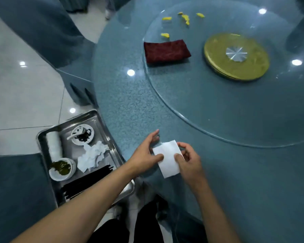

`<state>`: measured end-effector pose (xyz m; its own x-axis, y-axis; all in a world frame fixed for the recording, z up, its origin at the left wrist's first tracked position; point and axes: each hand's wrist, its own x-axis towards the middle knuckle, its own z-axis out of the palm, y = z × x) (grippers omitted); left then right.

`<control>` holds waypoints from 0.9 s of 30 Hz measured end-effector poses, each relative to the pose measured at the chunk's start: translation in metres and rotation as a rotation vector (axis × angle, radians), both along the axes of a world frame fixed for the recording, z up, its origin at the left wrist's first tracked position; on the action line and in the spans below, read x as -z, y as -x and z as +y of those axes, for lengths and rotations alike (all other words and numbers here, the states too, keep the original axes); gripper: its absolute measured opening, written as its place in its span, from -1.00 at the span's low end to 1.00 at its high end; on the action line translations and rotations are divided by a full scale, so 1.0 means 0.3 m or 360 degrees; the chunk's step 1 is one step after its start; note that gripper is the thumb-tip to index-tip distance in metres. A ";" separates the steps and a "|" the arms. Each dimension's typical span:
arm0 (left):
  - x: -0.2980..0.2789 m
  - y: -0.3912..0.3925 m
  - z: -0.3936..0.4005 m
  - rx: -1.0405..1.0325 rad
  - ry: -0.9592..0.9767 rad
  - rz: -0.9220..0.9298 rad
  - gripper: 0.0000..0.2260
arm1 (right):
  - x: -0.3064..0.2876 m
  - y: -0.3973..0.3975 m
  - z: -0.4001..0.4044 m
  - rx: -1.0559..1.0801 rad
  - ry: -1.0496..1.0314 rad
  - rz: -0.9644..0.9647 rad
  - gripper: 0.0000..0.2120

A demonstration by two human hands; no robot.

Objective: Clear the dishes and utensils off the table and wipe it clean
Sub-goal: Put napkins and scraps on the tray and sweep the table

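Observation:
Both hands hold a folded white paper napkin [168, 159] just above the near edge of the round blue-grey table [139, 106]. My left hand [146, 156] pinches its left side with the thumb on top, the other fingers stretched out. My right hand [188, 161] pinches its right side with curled fingers. A folded dark red cloth [166, 50] lies on the glass turntable [209, 106]. Several yellow food scraps [185, 18] are scattered beyond the cloth.
A steel tray [112, 146] to the left holds two dirty white dishes [62, 170], a rolled white towel [54, 145], crumpled tissues [93, 156] and black chopsticks [88, 179]. A gold disc [235, 56] marks the turntable's centre. Grey-covered chairs [42, 27] stand at left.

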<state>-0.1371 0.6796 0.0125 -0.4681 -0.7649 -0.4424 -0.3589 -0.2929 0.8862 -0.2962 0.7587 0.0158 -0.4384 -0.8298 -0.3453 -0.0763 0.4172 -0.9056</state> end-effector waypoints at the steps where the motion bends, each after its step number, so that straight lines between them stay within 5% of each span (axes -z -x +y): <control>1: -0.006 -0.074 -0.001 0.0012 0.0006 -0.0004 -0.26 | -0.002 -0.056 -0.013 -0.0113 -0.0001 -0.0024 -0.69; 8: 0.072 -0.490 0.137 -0.0293 0.0056 -0.0163 -0.83 | 0.037 -0.416 -0.016 -0.0585 -0.0115 -0.0012 -0.73; 19: 0.388 -0.885 0.457 -0.0776 -0.0220 -0.0502 -0.84 | 0.367 -0.784 0.143 -0.0910 -0.0696 0.0169 -0.72; 27: 0.683 -1.007 0.544 -0.1142 -0.0414 -0.0702 -0.78 | 0.677 -0.990 0.117 -0.0986 -0.0624 0.0244 -0.76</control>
